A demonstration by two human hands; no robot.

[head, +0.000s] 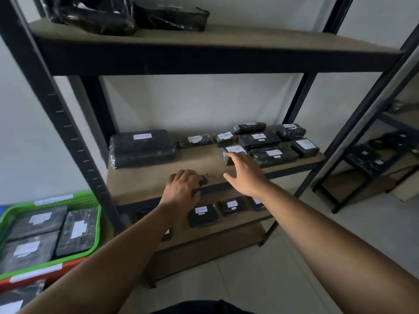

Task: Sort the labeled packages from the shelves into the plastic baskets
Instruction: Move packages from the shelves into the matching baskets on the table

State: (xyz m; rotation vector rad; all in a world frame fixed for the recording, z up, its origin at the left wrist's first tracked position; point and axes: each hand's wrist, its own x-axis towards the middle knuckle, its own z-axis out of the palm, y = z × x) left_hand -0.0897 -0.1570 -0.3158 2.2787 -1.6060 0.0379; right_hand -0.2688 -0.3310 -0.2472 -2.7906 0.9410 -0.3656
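At the front lip of the middle shelf, fingers of the left hand curled down over a small dark package, only its end peeking out at 3 o'clock of the knuckles (long axis hidden, no label in sight). Up at 1 o'clock from there, right hand spread wide and holding nothing, fingertips at the near edge of a labelled package; touching or just above, impossible to tell. White label face up, long axis roughly 9 to 3 o'clock along the shelf. Cluster of black packages at 1 to 2 o'clock beyond the right hand. Large package lying 9 to 3, at 11 o'clock of the left hand. Green basket at 8 o'clock, stacked on an orange basket, labelled packages inside.
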